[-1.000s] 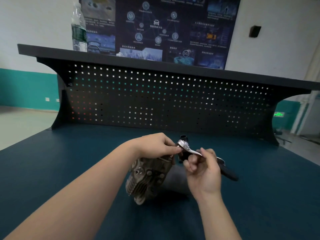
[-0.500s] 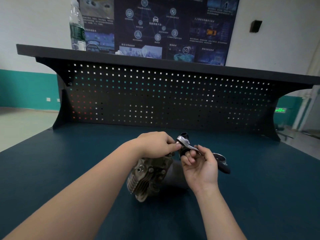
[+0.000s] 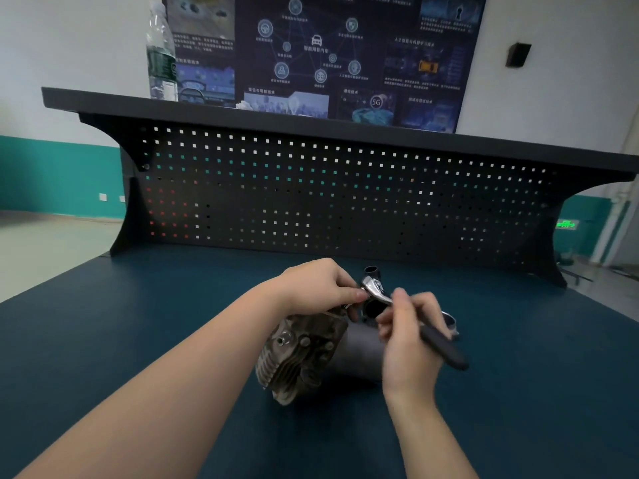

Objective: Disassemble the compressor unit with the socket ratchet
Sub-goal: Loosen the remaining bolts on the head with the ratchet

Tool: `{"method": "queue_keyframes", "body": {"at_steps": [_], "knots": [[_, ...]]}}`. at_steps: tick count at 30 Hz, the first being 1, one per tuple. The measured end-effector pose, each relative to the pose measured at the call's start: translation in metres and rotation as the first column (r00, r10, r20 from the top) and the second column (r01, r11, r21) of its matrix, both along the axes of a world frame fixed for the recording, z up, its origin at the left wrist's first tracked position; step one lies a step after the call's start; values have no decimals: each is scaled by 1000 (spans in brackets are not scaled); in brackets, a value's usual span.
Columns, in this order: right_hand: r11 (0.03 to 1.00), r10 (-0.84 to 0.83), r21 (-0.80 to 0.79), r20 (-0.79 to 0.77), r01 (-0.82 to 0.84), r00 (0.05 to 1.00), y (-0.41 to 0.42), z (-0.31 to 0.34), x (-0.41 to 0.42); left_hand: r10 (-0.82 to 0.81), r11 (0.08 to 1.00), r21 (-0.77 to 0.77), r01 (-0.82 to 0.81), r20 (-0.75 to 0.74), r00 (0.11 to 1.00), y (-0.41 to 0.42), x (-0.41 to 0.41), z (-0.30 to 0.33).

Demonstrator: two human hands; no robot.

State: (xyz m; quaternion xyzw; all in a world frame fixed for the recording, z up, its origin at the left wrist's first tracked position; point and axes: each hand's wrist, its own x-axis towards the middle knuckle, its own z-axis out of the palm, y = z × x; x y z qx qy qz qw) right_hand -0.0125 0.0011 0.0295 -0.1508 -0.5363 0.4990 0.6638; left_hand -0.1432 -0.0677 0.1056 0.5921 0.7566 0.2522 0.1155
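Compressor unit lay on its side on the blue table, finned grey end toward me, dark round body running away behind it. That was my landmark.

My left hand sat just above the compressor unit's far top edge, fingers curled, fingertips pinching at the chrome head of the socket ratchet. Exactly what the fingertips touched beneath the head I could not tell, too small and blurred.

My right hand was right of the compressor unit, fingers curled round the ratchet's handle; the black grip stuck out past the hand, down and to the right. The ratchet head was above the compressor's far end, tilted, chrome neck running down into my right hand.

A small dark tube-like part stood just behind the ratchet head, beyond the compressor unit. A metallic ring piece lay on the table right of the compressor unit, partly hidden by my right hand.

Behind the compressor unit, a black pegboard stood at the back of the table with a shelf on top. A plastic water bottle stood on the shelf, up and left of the compressor unit. A dark poster hung on the wall above.
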Motion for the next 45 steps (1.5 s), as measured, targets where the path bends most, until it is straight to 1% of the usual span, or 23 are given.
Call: {"method": "queue_keyframes", "body": {"at_steps": [2, 3, 4, 5, 7, 9, 11, 14, 18, 22, 24, 27, 29, 31, 32, 33, 34, 36, 38, 39, 40, 42, 45], "knots": [[953, -161, 273, 98, 129, 982, -5, -5, 6, -25, 1000, 2, 25, 30, 999, -3, 0, 0], [960, -141, 255, 84, 115, 986, -3, -5, 8, -24, 1000, -2, 24, 21, 999, -4, 0, 1], [994, 1, 106, 21, -3, 1000, 0, -1, 10, -17, 1000, -11, 17, -5, 1000, -4, 1, 1], [968, 228, -84, -111, -237, 967, 5, 2, 10, -8, 1000, -22, 7, -31, 999, -5, 2, 1], [698, 527, -311, -385, -644, 757, 18, 5, 8, 14, 1000, -26, -15, -43, 999, -4, 3, 2], [505, 599, -391, -484, -770, 638, 30, 5, 2, 31, 999, -10, -32, -20, 999, -5, 4, 2], [433, 634, -375, -520, -820, 573, 37, 4, -4, 43, 999, -1, -43, -15, 999, -6, 4, 2], [434, 719, -313, -445, -845, 535, 43, 12, -6, 41, 999, -6, -41, -25, 999, -5, 3, 0], [384, 814, -240, -367, -891, 450, 52, 14, -5, -47, 999, 23, 45, 104, 993, -7, -1, 2], [290, 810, -258, -448, -922, 380, 52, 8, -5, -77, 997, 18, 75, 138, 987, -6, -4, 2], [302, 769, -290, -488, -908, 412, 47, 8, -6, -36, 999, 14, 35, 86, 996, -3, -4, 1], [457, 582, -407, -535, -791, 612, 29, 10, -9, 23, 999, 28, -24, 38, 999, 0, -3, -2], [698, 406, -392, -472, -599, 782, 9, 6, -9, 34, 999, 32, -34, 18, 999, 0, -2, -2], [985, 61, -152, -154, -85, 986, -15, 4, -5, 4, 999, 31, -5, 48, 999, -1, -2, -2], [993, -104, 56, -4, 104, 995, -26, 5, -3, -22, 999, 32, 20, 72, 997, -3, -2, -2], [971, -166, 189, 72, 150, 984, -30, 5, -2, -45, 998, 36, 42, 85, 995, -4, -2, -1], [969, -161, 206, 99, 138, 982, -28, 8, 0, -58, 998, 38, 55, 88, 994, -6, -2, -1], [996, 88, -28, -19, -89, 996, -13, 18, 3, -59, 998, 31, 57, 58, 997, -8, -1, 0], [784, 493, -254, -302, -567, 816, 9, 22, 5, -37, 999, 6, 37, 15, 999, -9, 0, 1], [648, 584, -315, -378, -693, 718, 19, 22, 4, -31, 999, -7, 31, -2, 1000, -9, 0, 1], [551, 631, -353, -417, -756, 654, 27, 20, 2, -24, 1000, -17, 24, -15, 1000, -10, 1, 1], [478, 654, -355, -467, -803, 596, 36, 15, -5, 9, 1000, -13, -9, -20, 1000, -9, 2, 0], [553, 570, -400, -458, -731, 682, 30, 12, -14, 82, 997, 16, -82, -38, 996, -6, 3, -1]]}}
